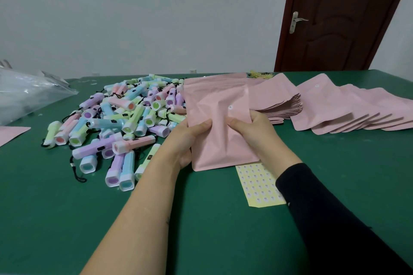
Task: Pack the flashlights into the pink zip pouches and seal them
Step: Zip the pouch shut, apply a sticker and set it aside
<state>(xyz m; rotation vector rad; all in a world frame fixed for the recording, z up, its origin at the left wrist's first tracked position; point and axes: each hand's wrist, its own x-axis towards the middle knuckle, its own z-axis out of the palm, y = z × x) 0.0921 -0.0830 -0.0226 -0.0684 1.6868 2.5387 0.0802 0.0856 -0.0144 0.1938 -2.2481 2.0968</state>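
Observation:
A pink zip pouch (220, 109) stands tilted above the green table (44, 207), gripped from both sides. My left hand (186, 138) pinches its left edge and my right hand (254, 127) pinches its middle right, creasing the front. Whether a flashlight is inside cannot be told. A heap of pastel flashlights (125, 118) with black cords lies left of the pouch. Flat empty pouches (281, 107) are stacked just right of it, and more pouches (348, 111) fan out further right.
A yellow sheet of small round stickers (259, 185) lies under my right wrist. A clear plastic bag (24, 93) sits at the far left, with a pink pouch corner (11, 134) below it. A brown door (335, 17) stands behind the table.

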